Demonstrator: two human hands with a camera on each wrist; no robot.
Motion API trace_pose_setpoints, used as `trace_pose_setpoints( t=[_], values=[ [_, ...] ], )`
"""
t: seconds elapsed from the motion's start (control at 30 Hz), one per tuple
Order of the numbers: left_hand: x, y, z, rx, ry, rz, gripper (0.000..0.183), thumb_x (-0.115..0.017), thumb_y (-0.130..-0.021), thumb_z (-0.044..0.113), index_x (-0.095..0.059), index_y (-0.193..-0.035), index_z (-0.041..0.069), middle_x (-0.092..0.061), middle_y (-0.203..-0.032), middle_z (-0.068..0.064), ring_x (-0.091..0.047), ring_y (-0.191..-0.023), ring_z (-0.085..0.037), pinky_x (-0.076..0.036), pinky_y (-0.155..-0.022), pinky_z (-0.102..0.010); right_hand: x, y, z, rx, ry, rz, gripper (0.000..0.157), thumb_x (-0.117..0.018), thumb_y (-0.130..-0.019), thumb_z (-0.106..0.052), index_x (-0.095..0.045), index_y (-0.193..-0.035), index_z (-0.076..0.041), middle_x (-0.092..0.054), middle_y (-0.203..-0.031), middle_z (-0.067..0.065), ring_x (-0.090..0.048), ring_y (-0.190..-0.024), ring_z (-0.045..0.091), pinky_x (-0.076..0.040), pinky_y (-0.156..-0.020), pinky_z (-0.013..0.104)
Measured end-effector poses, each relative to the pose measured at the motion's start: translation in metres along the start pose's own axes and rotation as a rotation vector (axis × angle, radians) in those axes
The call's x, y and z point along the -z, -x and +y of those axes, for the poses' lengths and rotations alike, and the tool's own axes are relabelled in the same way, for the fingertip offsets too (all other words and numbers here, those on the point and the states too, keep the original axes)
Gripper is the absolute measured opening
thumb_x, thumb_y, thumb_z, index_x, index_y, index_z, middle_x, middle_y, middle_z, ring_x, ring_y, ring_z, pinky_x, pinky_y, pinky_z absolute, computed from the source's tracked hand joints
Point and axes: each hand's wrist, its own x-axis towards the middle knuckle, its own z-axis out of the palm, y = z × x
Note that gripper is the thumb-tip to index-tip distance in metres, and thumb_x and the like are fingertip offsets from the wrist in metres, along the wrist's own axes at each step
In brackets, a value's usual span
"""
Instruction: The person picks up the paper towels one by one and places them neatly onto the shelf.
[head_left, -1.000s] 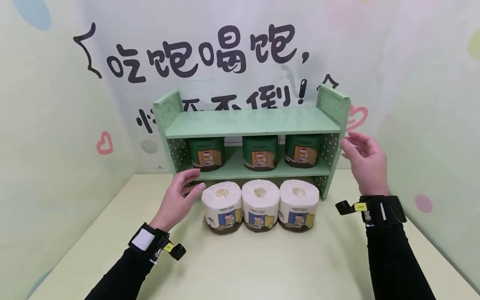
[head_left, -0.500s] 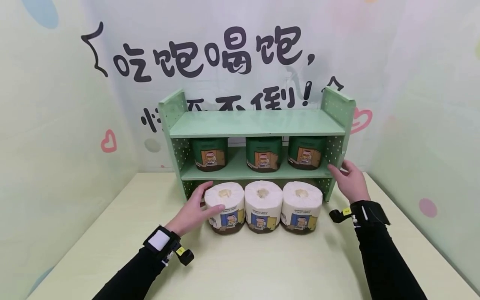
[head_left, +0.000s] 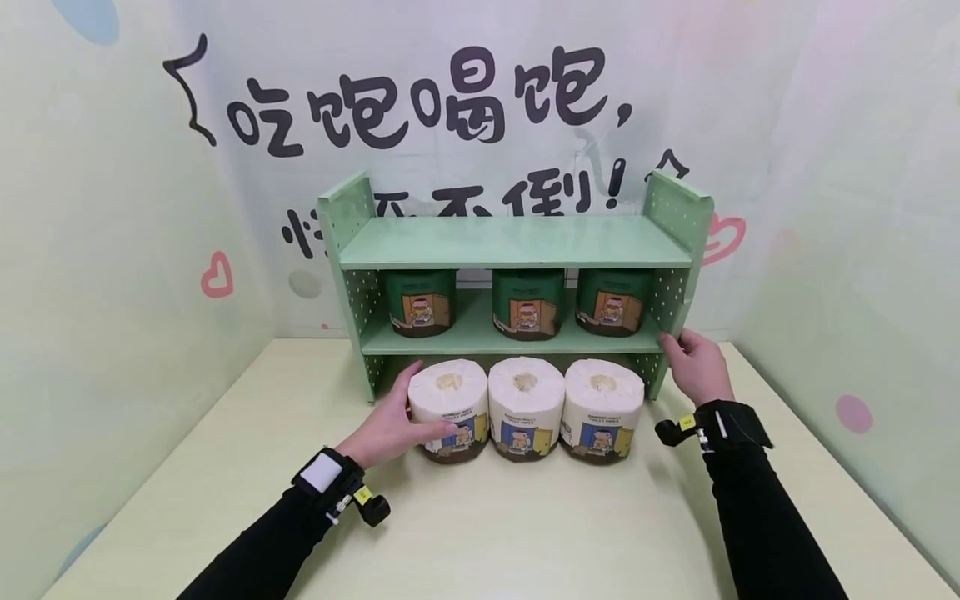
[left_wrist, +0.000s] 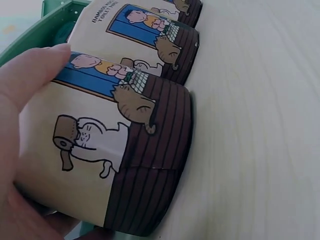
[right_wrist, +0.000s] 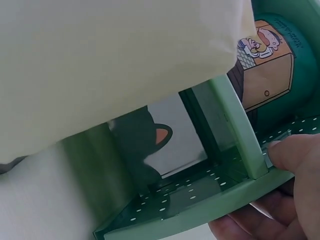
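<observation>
My left hand holds the leftmost white toilet paper roll, thumb across its printed front and fingers around its left side. In the left wrist view, the roll shows a cat drawing and a dark brown base against the table. Two matching rolls, the middle one and the right one, stand close beside it in a row. My right hand grips the right side panel of the green shelf. In the right wrist view, the thumb lies inside the panel, fingers outside.
Three green-wrapped toilet paper rolls, among them the middle one, stand on the shelf's middle board. The white rolls stand before the shelf's lower opening. A pale table lies beneath, with a printed wall close behind the shelf.
My left hand has moved right and closed around the leftmost white roll. My right hand has come down and inward to grip the shelf's right panel. The rolls keep their places.
</observation>
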Motion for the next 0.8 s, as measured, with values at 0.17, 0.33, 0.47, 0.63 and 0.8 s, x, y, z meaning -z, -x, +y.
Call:
trace_pose_setpoints(
  t=[0.17, 0.33, 0.47, 0.63, 0.8],
  values=[
    [-0.0001, 0.0004, -0.0007, -0.01, 0.002, -0.028, 0.138, -0.099, -0.082, 0.039, -0.001, -0.177, 0.013, -0.038, -0.172, -0.029, -0.042, -0.157, -0.049, -0.034, -0.127, -0.071, -0.0008, 0.0016, -0.0002, -0.008, 0.023, 0.003, 0.056, -0.046, -0.117, -0.044, -0.069, -0.132, 0.004, -0.068, -0.115, 0.026, -0.056, -0.1, 0.036, -0.041, -0.077, 0.039],
    [0.0007, 0.0008, -0.0005, -0.007, -0.001, -0.048, 0.136, -0.096, -0.086, 0.037, 0.002, -0.176, 0.009, -0.036, -0.171, -0.031, -0.041, -0.157, -0.051, -0.031, -0.127, -0.073, -0.0009, 0.0008, -0.0009, 0.003, 0.037, 0.021, 0.054, -0.047, -0.117, -0.044, -0.07, -0.129, 0.003, -0.067, -0.106, 0.022, -0.056, -0.096, 0.034, -0.041, -0.073, 0.038],
    [0.0012, -0.0002, -0.0022, -0.012, 0.012, -0.064, 0.123, -0.095, -0.087, 0.034, -0.011, -0.172, 0.007, -0.042, -0.168, -0.027, -0.045, -0.155, -0.048, -0.034, -0.127, -0.071, -0.001, 0.0006, 0.0, 0.013, 0.039, 0.031, 0.053, -0.047, -0.117, -0.043, -0.07, -0.129, 0.003, -0.066, -0.1, 0.02, -0.055, -0.091, 0.033, -0.04, -0.07, 0.037],
    [0.0029, -0.0006, -0.0028, -0.033, 0.004, -0.068, 0.111, -0.097, -0.086, 0.032, -0.024, -0.167, 0.009, -0.049, -0.163, -0.023, -0.051, -0.151, -0.045, -0.039, -0.124, -0.069, -0.0008, 0.0001, 0.0001, 0.027, 0.043, 0.043, 0.052, -0.048, -0.117, -0.042, -0.071, -0.128, 0.003, -0.068, -0.101, 0.021, -0.056, -0.09, 0.033, -0.041, -0.07, 0.036],
    [0.0067, 0.0014, -0.0021, -0.051, 0.027, -0.094, 0.108, -0.097, -0.086, 0.029, -0.026, -0.166, 0.011, -0.052, -0.162, -0.021, -0.052, -0.151, -0.044, -0.041, -0.123, -0.068, -0.0013, 0.0002, 0.0009, 0.023, 0.04, 0.035, 0.053, -0.048, -0.117, -0.041, -0.071, -0.131, 0.004, -0.072, -0.112, 0.026, -0.058, -0.095, 0.035, -0.043, -0.073, 0.037]
  ],
)
